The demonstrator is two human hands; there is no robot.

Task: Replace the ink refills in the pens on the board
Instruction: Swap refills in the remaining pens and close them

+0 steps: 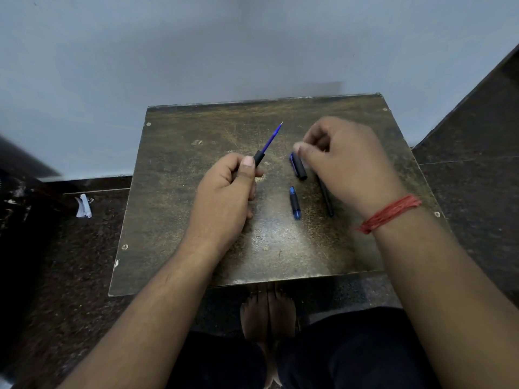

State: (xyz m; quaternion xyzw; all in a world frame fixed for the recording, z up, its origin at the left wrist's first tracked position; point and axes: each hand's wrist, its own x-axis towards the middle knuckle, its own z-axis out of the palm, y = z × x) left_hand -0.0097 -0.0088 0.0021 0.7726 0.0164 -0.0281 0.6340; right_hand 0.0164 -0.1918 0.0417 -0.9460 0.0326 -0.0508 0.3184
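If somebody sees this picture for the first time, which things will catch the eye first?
First, the blue refill sticking up out of the black pen barrel gripped in the left hand, mid-board. Next, the red thread on the right wrist, while the right hand reaches the black cap.

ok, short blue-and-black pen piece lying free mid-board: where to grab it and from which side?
Grip the short blue-and-black pen piece across its black middle, coming from above. It lies flat on the worn wooden board, running near to far, so thumb and forefinger close on its left and right flanks. The right hand is nearest; the left hand already holds the pen barrel with the blue refill.
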